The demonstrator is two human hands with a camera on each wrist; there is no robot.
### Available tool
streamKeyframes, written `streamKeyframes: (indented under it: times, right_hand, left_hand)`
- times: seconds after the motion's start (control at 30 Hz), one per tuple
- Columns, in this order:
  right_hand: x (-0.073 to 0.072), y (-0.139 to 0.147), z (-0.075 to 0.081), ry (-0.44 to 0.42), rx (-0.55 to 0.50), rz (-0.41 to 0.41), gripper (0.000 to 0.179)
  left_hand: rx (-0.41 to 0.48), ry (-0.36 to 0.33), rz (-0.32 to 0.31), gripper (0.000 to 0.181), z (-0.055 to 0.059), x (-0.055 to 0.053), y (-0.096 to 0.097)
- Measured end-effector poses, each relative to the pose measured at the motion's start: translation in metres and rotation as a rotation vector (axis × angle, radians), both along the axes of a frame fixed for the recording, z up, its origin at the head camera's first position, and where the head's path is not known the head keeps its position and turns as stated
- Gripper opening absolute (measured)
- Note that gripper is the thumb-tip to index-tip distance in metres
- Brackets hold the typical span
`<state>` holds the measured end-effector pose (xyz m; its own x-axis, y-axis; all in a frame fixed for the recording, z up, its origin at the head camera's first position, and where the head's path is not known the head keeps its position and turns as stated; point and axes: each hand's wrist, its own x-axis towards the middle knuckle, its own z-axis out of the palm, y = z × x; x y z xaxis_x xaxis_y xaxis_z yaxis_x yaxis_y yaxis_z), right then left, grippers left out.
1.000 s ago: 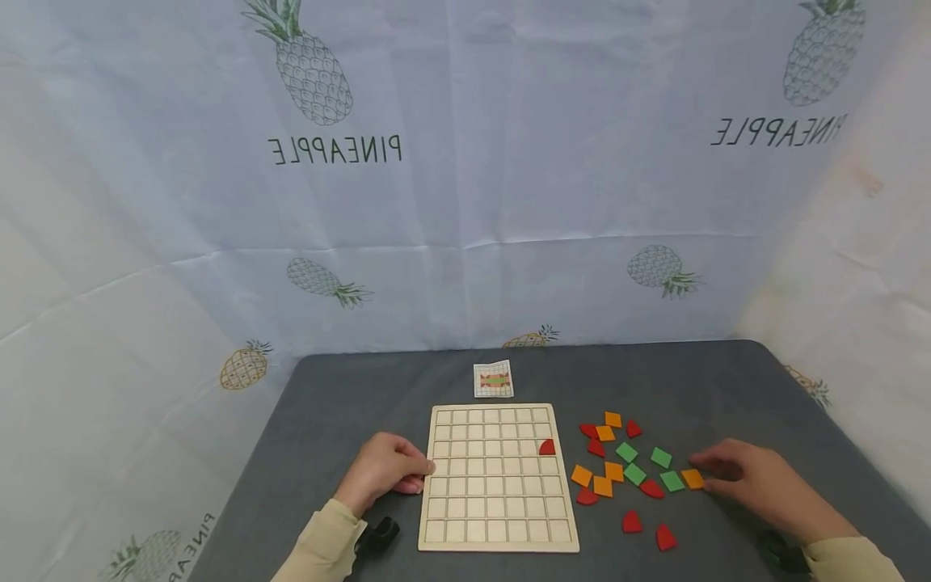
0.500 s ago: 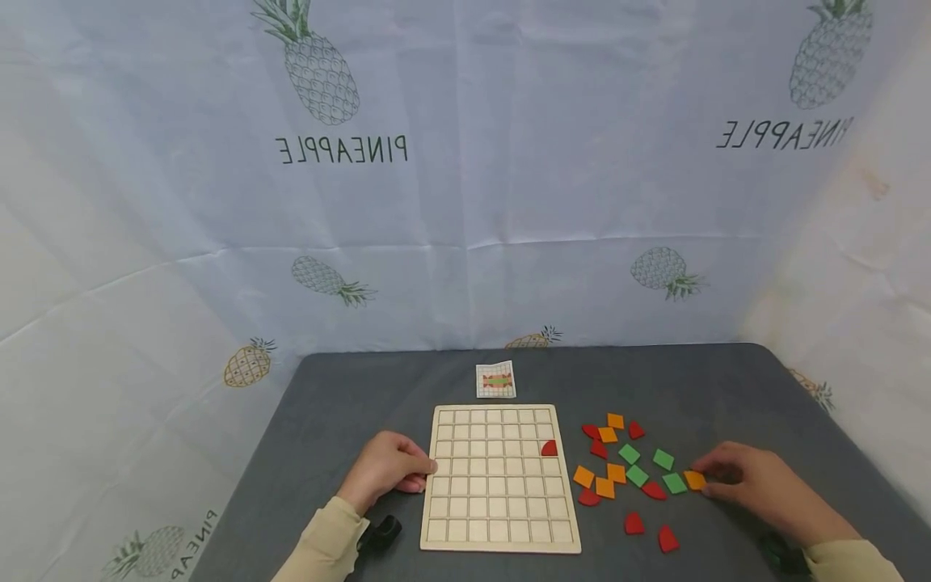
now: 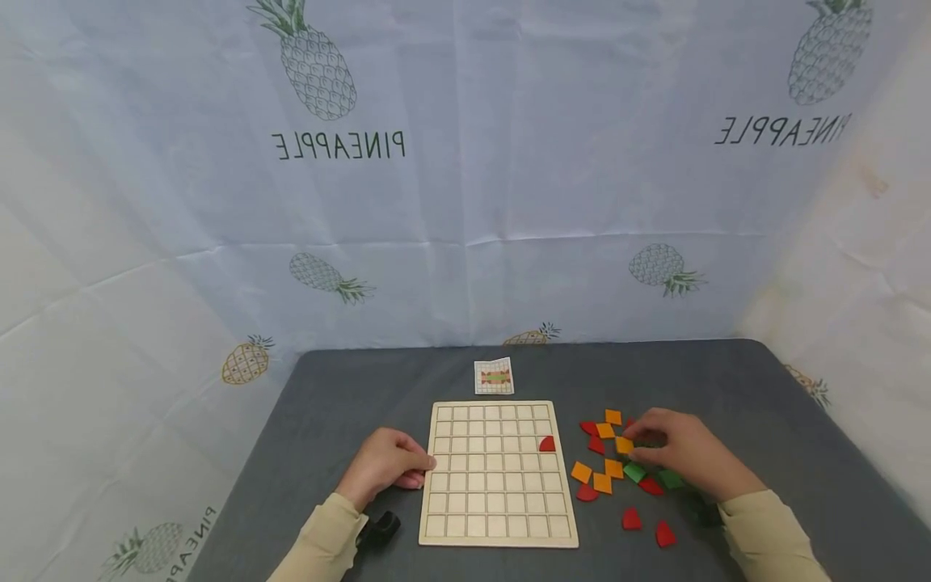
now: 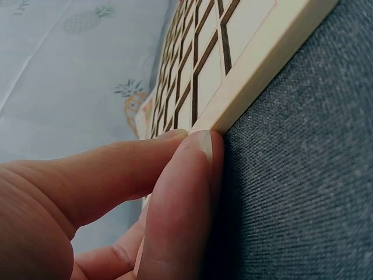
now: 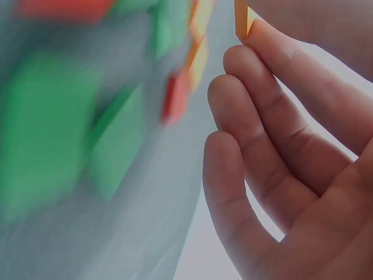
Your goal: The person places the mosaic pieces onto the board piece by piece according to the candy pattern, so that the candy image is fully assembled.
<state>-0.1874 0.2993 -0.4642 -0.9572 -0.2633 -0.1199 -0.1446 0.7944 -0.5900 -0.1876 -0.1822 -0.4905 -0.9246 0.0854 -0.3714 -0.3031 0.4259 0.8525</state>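
- Clearly, the wooden board (image 3: 502,541) is the one thing here with compartments: it lies flat on the dark grey table (image 3: 349,396), ruled by grooves into small squares, seven across and seven deep.
- In its rightmost column, third row from the far side, sits a red quarter-round piece (image 3: 547,444), its curve toward the far left.
- The left hand (image 3: 389,465) pinches the board's left edge, thumb and index finger meeting at the rim, as the left wrist view shows close up.
- The right hand (image 3: 687,449) pinches an orange tile (image 3: 624,445) between thumb and index finger, right of the board among the scattered pieces; its other fingers are lightly bent and side by side. Whether the tile touches anything beneath, I cannot tell.
- Loose on the table around that hand are orange squares (image 3: 581,472), green tiles (image 3: 635,472), partly hidden by the hand, and red rounded pieces (image 3: 631,519).
- Just beyond the board's far edge lies a small card (image 3: 494,377), printed with a grid and a red, orange and green pattern.
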Motion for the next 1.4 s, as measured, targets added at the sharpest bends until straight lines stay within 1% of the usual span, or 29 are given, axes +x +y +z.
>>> streamKeyframes:
  times: [0.1,0.23,0.33,0.5,0.7,0.97,1.07,1.23,1.4]
  right_hand:
    - [-0.006,-0.025,0.001,0.022,-0.018,0.023,0.023]
    - [-0.009,-0.053,0.000,0.015,-0.075,0.060,0.020]
    - [-0.010,-0.070,-0.002,0.014,-0.106,0.086,0.019]
    - [-0.007,-0.088,-0.006,0.036,-0.106,0.119,0.019]
    - [-0.007,-0.098,-0.011,0.038,-0.052,0.126,0.019]
    - [-0.005,-0.103,-0.016,0.070,0.003,0.135,0.020]
    - [-0.003,-0.105,-0.015,0.064,0.005,0.136,0.021]
    - [-0.002,-0.107,-0.012,0.042,-0.021,0.123,0.024]
    - [-0.002,-0.108,-0.010,0.060,-0.021,0.135,0.023]
  left_hand:
    - [0.002,-0.002,-0.003,0.017,0.000,0.000,0.000]
    - [0.005,-0.004,-0.007,0.016,0.000,0.001,0.000]
    - [0.007,-0.005,-0.009,0.018,0.001,0.001,-0.001]
    - [0.016,-0.002,-0.017,0.018,0.001,0.002,-0.001]
    - [0.009,0.002,-0.012,0.018,0.001,0.002,0.000]
    - [0.007,-0.001,-0.011,0.019,0.000,0.001,0.000]
    - [0.013,-0.002,-0.015,0.018,0.000,0.002,-0.001]
    - [0.017,0.003,-0.018,0.018,0.001,0.002,-0.001]
    - [0.019,0.002,-0.012,0.018,0.001,0.002,-0.001]
